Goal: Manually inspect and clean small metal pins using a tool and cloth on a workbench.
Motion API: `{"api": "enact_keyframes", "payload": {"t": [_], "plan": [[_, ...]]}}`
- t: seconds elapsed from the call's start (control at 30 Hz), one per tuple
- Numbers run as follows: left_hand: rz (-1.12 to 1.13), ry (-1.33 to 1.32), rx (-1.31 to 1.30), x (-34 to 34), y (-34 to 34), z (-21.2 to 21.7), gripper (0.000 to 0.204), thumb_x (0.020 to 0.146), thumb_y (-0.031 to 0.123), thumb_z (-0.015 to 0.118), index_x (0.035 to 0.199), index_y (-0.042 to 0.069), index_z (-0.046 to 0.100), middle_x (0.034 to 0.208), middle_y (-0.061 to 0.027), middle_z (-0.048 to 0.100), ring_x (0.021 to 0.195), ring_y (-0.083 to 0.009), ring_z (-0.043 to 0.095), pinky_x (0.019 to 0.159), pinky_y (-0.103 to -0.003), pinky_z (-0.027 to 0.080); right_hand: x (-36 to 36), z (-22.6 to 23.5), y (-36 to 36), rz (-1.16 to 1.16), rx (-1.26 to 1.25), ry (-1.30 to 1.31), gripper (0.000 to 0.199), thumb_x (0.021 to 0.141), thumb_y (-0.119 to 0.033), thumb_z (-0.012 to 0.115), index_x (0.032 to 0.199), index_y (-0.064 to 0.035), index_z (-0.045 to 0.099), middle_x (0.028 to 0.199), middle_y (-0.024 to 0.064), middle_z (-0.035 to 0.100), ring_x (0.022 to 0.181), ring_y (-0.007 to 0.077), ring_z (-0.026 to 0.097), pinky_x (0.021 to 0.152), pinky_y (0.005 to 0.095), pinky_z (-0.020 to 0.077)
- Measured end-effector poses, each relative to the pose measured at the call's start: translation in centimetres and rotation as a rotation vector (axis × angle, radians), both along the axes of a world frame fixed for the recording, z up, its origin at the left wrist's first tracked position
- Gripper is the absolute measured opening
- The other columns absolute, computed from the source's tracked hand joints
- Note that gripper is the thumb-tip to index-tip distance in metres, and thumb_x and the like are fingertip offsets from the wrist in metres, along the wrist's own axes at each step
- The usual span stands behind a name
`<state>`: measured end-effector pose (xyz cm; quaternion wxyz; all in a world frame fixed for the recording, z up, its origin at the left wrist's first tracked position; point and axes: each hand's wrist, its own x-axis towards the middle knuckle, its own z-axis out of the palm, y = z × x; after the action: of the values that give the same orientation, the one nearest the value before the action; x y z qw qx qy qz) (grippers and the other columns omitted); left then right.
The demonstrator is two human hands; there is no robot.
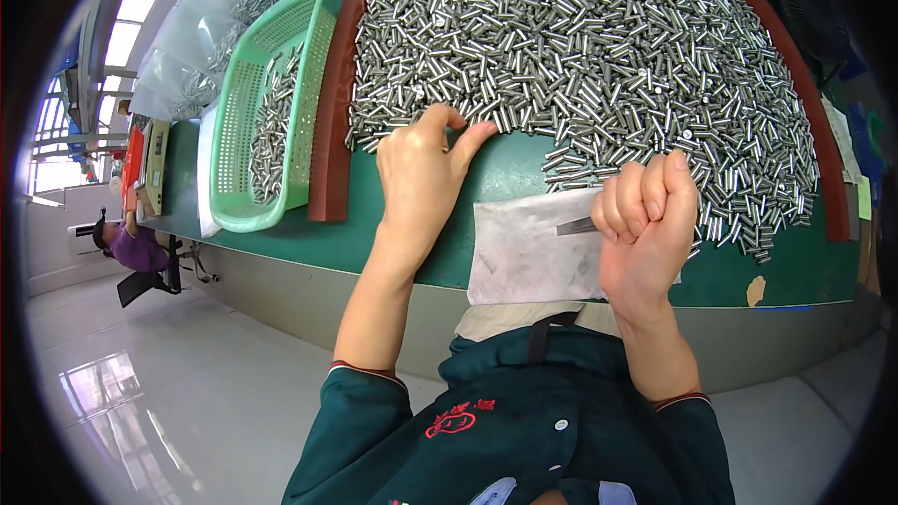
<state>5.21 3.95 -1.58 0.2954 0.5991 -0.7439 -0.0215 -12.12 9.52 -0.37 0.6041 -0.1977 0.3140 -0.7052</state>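
A wide heap of short shiny metal pins (580, 47) covers the green tabletop. At its near edge is my left hand (416, 168), thumb held apart from the curled index finger; the thumb tip meets the pins. The other fingertips are hidden behind the hand. My right hand (650, 224) is closed in a fist above a stained pale cloth (524, 262). Out of its left side sticks a slim, flat grey metal tool (576, 226), somewhat like tweezers; the rest is hidden in the fist.
Red-brown rails (335, 122) border the heap on both sides. Left of it stands a green perforated basket (297, 154) partly filled with pins. Clear bags (192, 61) of pins lie beyond. A person in purple (140, 248) sits at the far left. A dark fan (809, 9) stands at right.
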Motion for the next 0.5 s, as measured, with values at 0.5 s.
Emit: {"api": "enact_keyframes", "payload": {"t": [0.5], "plan": [[-0.196,-0.409,0.058,-0.1,0.6,1.6,0.011,0.075,0.013,0.058,0.075,0.005,0.052,0.049,-0.0103,0.05,0.047,-0.028,0.051,0.044,-0.037,0.038,-0.2,-0.1,0.1,-0.008,0.009,-0.003,0.037,0.09,-0.025,0.029,0.055,-0.0134,0.026,0.044,-0.0028,0.023,0.038,0.0067,0.015,0.036,0.0219,0.0188]]}}
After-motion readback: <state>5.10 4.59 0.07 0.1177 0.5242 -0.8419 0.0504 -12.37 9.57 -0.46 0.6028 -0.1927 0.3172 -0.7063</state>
